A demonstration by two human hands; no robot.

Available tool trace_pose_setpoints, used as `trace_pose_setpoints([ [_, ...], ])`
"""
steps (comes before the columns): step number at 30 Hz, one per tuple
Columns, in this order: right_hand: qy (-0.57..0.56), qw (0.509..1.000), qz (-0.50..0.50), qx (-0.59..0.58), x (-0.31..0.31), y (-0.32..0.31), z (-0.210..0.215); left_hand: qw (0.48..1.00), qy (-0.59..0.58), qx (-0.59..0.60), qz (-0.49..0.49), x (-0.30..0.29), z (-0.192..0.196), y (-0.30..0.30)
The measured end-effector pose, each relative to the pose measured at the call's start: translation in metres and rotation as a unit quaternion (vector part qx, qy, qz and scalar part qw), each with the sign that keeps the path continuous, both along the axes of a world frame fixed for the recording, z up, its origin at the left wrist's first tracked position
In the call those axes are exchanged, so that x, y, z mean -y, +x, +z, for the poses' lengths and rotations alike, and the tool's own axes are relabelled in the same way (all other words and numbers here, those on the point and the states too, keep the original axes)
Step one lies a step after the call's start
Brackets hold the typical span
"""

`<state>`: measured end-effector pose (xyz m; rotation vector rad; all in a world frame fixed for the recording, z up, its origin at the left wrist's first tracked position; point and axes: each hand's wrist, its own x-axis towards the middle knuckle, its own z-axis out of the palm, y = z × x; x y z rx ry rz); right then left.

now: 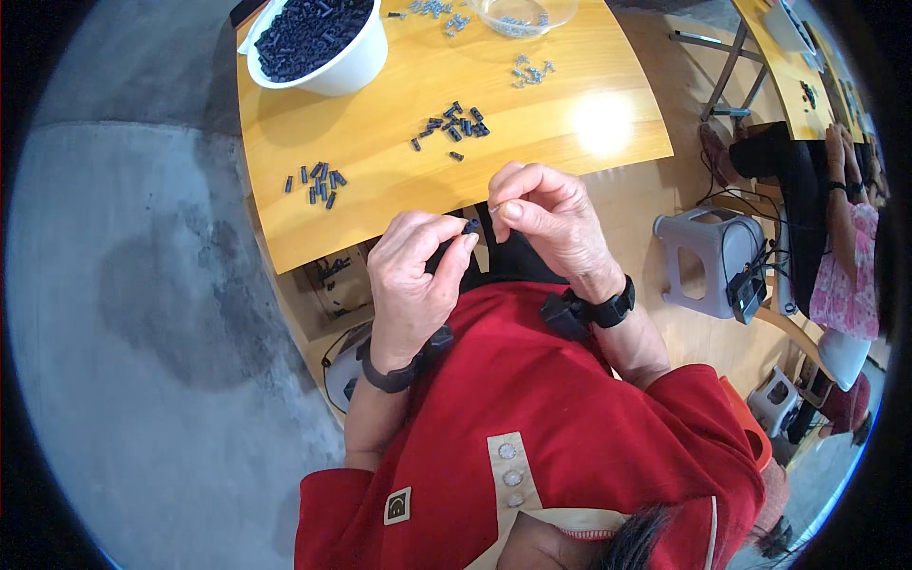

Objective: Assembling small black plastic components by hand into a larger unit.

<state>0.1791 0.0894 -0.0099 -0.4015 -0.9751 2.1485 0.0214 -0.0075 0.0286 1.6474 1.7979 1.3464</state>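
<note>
My left hand (413, 275) is closed, pinching a small black plastic part (470, 226) between thumb and fingertips just off the table's near edge. Opposite it, my right hand (551, 214) is closed too, thumb against forefinger on a tiny pale piece (494, 209) mostly covered by the fingertips. The two hands are a short gap apart. Beyond them on the table lies a loose group of similar black parts (455, 130). A second group of black parts (330, 177) rests further left.
The yellow wooden table (532, 123) carries a white tub (351, 66) of black parts at far left. Small pale pieces (532, 71) lie near a clear bowl (521, 26). At right stand a grey stool (698, 256) with cables, another table (779, 71) and a seated person (845, 256).
</note>
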Motion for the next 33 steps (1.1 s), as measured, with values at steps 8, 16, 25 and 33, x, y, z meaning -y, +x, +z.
trace_pose_setpoints([
  [8, 0.042, 0.998, 0.012, 0.043, 0.006, -0.005, 0.003, 0.999, 0.022, -0.047, 0.001, 0.001, 0.006, 0.000],
  [16, 0.123, 0.986, -0.016, 0.116, 0.005, -0.001, 0.009, 0.998, 0.023, -0.066, -0.001, 0.002, 0.007, 0.000],
  [25, -0.068, 0.989, 0.132, 0.026, 0.001, -0.002, -0.008, 0.997, 0.047, -0.023, -0.048, 0.004, -0.001, -0.002],
  [33, -0.030, 0.984, 0.054, 0.169, -0.008, -0.024, -0.018, 0.996, 0.004, 0.079, 0.030, 0.015, -0.018, -0.009],
])
